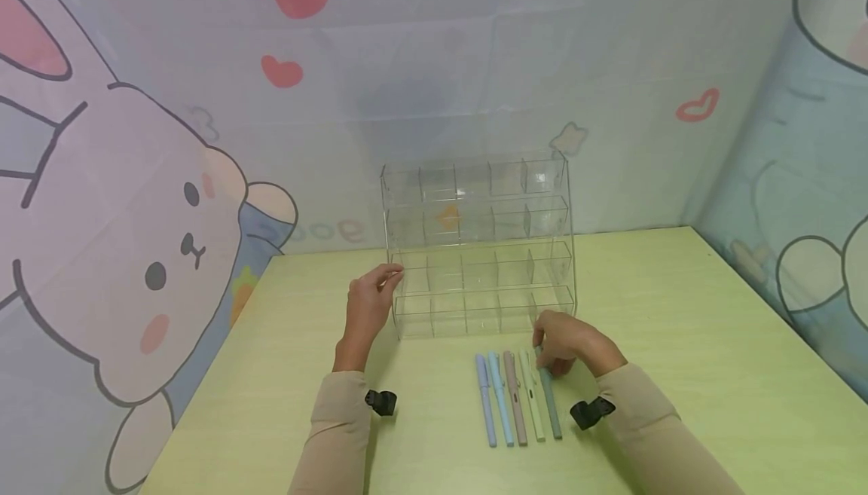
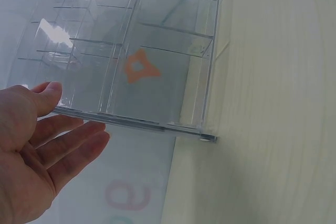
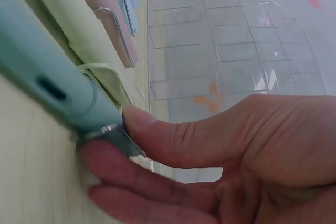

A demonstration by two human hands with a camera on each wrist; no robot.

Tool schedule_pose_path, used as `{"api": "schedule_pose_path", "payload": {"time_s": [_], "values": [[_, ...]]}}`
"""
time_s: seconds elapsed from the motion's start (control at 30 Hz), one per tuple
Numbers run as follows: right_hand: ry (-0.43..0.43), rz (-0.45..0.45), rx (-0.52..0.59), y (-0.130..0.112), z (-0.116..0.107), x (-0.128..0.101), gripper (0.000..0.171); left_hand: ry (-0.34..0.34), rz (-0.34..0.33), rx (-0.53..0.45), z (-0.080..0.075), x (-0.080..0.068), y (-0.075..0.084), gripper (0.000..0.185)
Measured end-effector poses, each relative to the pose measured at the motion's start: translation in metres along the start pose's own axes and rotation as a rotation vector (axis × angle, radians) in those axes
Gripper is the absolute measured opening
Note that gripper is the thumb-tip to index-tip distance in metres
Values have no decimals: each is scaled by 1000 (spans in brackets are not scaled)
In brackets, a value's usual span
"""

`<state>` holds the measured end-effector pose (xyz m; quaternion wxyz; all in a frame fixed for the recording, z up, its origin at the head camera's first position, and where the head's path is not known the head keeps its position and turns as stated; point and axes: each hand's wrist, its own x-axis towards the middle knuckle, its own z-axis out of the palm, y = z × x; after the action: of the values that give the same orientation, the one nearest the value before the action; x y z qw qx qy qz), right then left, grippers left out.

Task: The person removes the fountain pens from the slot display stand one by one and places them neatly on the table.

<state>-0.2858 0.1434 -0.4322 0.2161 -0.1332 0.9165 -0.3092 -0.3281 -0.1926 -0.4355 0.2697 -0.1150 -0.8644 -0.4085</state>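
Note:
A clear, tiered display rack point(image 1: 480, 276) with several small compartments stands on the table. My left hand point(image 1: 371, 293) holds its left side panel; in the left wrist view the thumb point(image 2: 48, 95) lies on one face and the fingers on the other. In front of the rack, several capped pens lie side by side. My right hand point(image 1: 561, 340) pinches the dark teal pen point(image 1: 550, 403) at its cap end, between thumb and fingers, as the right wrist view shows. Beside that pen lie a pale green pen point(image 1: 533, 404), a mauve pen point(image 1: 516, 408), a light blue pen point(image 1: 502, 404) and a lavender pen point(image 1: 486, 408).
The yellow-green table point(image 1: 271, 420) reaches back to a printed cloth backdrop point(image 1: 434, 50) with hearts and cartoon animals. A small black camera point(image 1: 382, 402) sits on the left wrist, another black camera point(image 1: 592, 412) on the right.

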Motion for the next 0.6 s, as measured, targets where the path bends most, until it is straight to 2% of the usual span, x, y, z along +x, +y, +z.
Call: {"api": "schedule_pose_path", "payload": {"time_s": [0.37, 0.6], "values": [[-15, -10, 54, 2, 1, 1, 21, -11, -22, 10, 0, -1, -1, 16], [-20, -19, 67, 2, 0, 1, 20, -7, -12, 1, 1, 1, -2, 14]]}}
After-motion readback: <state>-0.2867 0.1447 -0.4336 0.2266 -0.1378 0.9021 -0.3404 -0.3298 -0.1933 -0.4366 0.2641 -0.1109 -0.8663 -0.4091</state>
